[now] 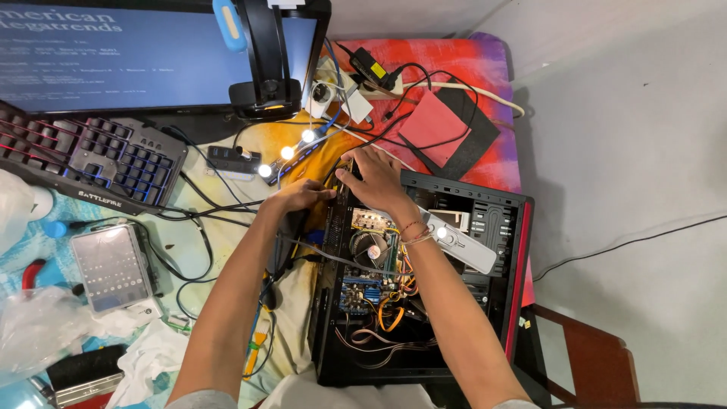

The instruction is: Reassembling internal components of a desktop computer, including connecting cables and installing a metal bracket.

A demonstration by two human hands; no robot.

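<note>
An open black computer case (506,227) with a red edge lies on its side on the table, showing a motherboard (362,291), a round cooler fan (371,246) and orange and grey cables (386,326). My left hand (299,195) is at the case's upper left corner, fingers curled against its back panel; whether it grips anything is hidden. My right hand (377,182) rests palm down on the case's top rim, fingers spread over the edge, bracelets on the wrist. A white lit torch (466,246) lies across the case by my right forearm.
A monitor (136,53) showing a blue screen stands at the back left, a backlit keyboard (91,155) below it. A clear parts box (113,265), a power strip (363,83), a red folder (435,129), loose cables, small lights and plastic bags crowd the table. Grey floor lies to the right.
</note>
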